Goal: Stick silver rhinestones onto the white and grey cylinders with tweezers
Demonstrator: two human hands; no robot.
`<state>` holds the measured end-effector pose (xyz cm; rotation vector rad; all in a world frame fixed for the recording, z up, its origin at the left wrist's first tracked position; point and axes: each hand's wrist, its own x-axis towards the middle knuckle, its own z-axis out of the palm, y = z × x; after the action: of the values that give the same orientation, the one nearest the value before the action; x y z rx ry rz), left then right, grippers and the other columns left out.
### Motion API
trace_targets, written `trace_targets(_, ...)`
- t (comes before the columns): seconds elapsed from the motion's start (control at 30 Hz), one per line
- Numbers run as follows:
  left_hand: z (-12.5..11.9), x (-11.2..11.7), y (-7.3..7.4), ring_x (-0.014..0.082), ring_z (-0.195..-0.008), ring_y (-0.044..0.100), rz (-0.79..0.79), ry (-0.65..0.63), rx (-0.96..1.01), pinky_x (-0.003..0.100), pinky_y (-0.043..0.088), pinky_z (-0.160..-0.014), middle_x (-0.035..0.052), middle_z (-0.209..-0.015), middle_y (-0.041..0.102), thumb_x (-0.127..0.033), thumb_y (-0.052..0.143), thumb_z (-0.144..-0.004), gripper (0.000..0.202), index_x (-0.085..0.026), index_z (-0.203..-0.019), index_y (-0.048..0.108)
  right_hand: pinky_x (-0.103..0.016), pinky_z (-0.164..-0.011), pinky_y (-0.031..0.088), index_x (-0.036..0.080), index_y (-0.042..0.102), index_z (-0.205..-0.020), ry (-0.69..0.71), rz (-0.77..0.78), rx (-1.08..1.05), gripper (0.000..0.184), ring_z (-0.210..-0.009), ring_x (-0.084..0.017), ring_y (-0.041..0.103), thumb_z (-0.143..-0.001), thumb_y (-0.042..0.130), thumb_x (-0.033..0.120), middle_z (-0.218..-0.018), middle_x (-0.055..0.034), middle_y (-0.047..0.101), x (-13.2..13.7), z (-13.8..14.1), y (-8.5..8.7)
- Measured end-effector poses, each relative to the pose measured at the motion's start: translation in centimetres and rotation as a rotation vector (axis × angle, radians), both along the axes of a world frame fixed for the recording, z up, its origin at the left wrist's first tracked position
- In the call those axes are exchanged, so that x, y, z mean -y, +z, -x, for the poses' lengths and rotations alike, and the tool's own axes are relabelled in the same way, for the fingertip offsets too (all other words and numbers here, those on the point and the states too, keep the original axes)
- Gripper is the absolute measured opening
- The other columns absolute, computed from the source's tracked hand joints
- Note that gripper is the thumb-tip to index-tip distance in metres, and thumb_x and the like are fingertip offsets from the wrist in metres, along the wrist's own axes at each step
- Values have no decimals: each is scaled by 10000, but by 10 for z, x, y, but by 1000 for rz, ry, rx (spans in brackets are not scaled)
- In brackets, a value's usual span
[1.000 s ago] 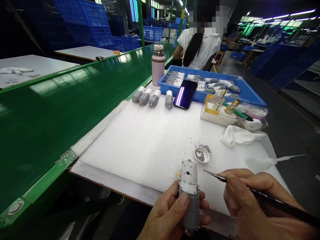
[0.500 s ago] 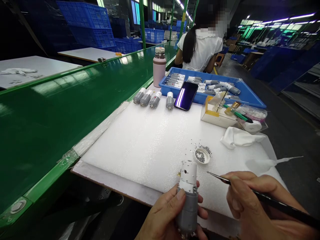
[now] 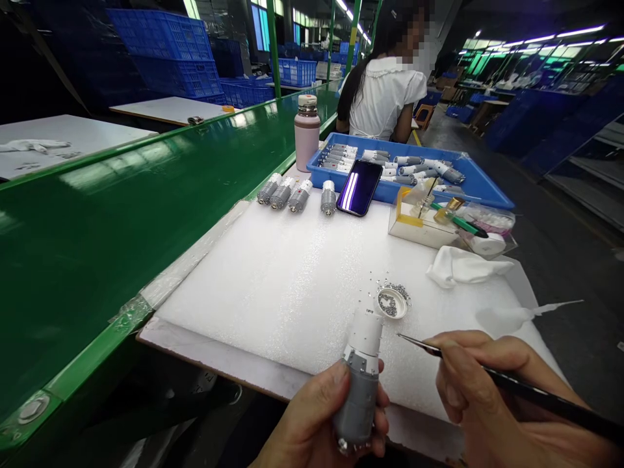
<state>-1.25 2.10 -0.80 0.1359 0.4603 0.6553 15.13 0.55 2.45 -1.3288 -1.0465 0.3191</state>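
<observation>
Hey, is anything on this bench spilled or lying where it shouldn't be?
Yes. Small metal beads lie scattered on the white foam mat beside the little white dish, outside its rim. A phone leans tilted against the blue tray.

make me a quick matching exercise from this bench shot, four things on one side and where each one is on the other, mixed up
Things:
1. motor
2. tweezers
3. phone
4. small dish of screws

Places:
A. leaning against the blue tray
B. on the white foam pad, just beyond the motor
C. gripped in the left hand
D. pinched in the right hand

Pairs: 1-C, 2-D, 3-A, 4-B
</observation>
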Motion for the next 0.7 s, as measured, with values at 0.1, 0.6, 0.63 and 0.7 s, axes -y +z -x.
trace_targets(0.1,-4,0,2,170,-865,688,-95,-15,-10,279,514,-779,93,-989,732,-409,690,-863,385,-128,-1124,713,-205,-371,374,165,621,-702,-9,4,26,174,-387,-72,513,-802,757,205,-707,-10,650,1,1,0)
trace_targets(0.6,-7,4,0,228,-991,683,-317,-42,-331,296,494,-773,138,-1177,715,-482,812,-721,567,-191,-1167,620,-195,-378,392,159,613,-680,-62,29,-31,209,-406,-72,529,-788,774,237,-701,-11,652,-1,3,0)
trace_targets(0.63,-7,4,2,243,-998,681,-314,-40,-347,312,495,-788,137,-1169,713,-489,825,-698,585,-196,-1165,627,-189,-409,420,164,610,-675,-83,19,5,206,-454,-85,570,-789,772,222,-696,-8,650,-1,5,2)
trace_targets(0.7,-7,5,4,275,-1024,672,-302,-40,-380,354,496,-833,140,-1164,705,-499,842,-667,622,-206,-1174,630,-181,-494,474,180,602,-665,-91,-5,75,207,-568,-109,638,-796,760,204,-682,2,645,1,9,6)
